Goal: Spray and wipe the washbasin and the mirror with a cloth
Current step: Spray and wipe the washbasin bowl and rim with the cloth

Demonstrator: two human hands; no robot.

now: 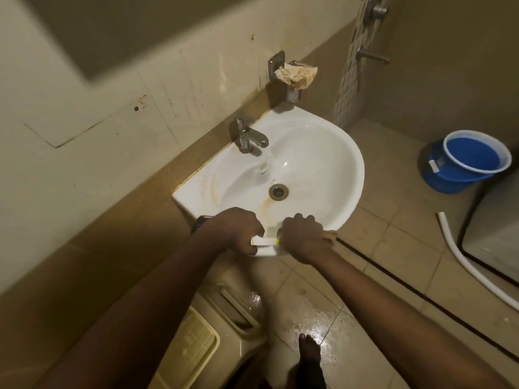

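Head view, looking down on a white ceramic corner washbasin (317, 153) with rust-brown staining around its steel drain (278, 191) and along the inner slope nearest the hands. Left hand (238, 230) curled shut around a small white plastic object with a yellow-green tip (265, 241), probably the spray bottle or its nozzle, though too little shows to be sure. Right hand (304, 234) closed in a fist just beyond that tip, knuckles over the basin's front rim; a brown scrap (331, 236) showing past the little-finger side, possibly the cloth, not identifiable with certainty. Both hands nearly touching, the white object bridging the gap between thumb sides. Chrome tap (248, 134) well beyond the fingertips, at the back of the bowl. Crumpled stained paper in a wall holder (297, 75) farther off still. Blue plastic bucket (467, 161) on the floor, far to the right of the right hand. Mirror edge (84, 37) apparently at upper left, blurred.

Handling, as judged: bottle light and rigid, likely slick if wet, best gripped around the body with a finger free for the trigger. Cloth soft and limp, best bunched in the palm so a flat pad meets the glazed surface. Basin hard, smooth, fixed; stains likely to need firm rubbing.
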